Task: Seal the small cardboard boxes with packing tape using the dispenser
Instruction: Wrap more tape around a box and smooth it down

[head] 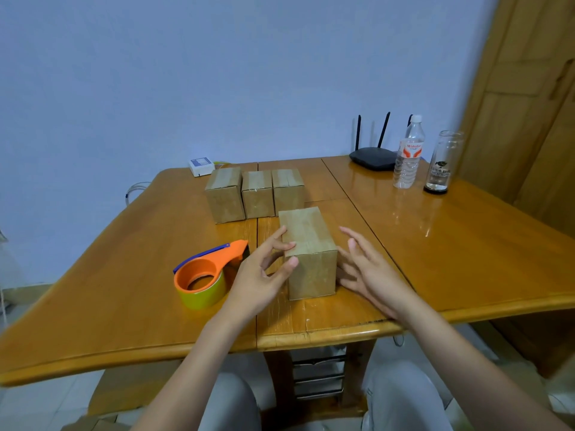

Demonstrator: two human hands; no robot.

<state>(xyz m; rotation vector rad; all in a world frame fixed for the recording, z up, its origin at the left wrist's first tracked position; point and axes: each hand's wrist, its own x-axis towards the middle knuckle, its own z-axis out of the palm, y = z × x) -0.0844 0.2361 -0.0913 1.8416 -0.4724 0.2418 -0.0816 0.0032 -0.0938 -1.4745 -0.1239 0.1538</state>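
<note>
1. The box (308, 253) you are working on stands near the front edge of the table (124, 275), about midway along it, with its long axis running away from you and leaning slightly to the left at the far end.
2. Your left hand (264, 272) is on the box's left side: the thumb and fingertips touch its near left top edge with the fingers only lightly bent. I would call that a steadying touch, not a grip.
3. Your right hand (367, 269) is just beside the box's right face, fingers spread and relaxed, holding nothing. Whether the lower fingers actually touch the cardboard I cannot tell.
4. The dispenser (207, 272) lies on the table just left of your left hand, roll end toward you and orange nose pointing toward the far right, at the box. Nobody is holding it.
5. The relation that matters: the dispenser is on the left, so your left hand is much nearer to it. Your right would have to cross over the box.
6. The box top looks as if it already carries a strip along its length, but I cannot be sure. Check it before you reach.
7. Three more boxes (256, 194) stand in a row behind, nearer the far edge, each with tape showing on top.
</note>
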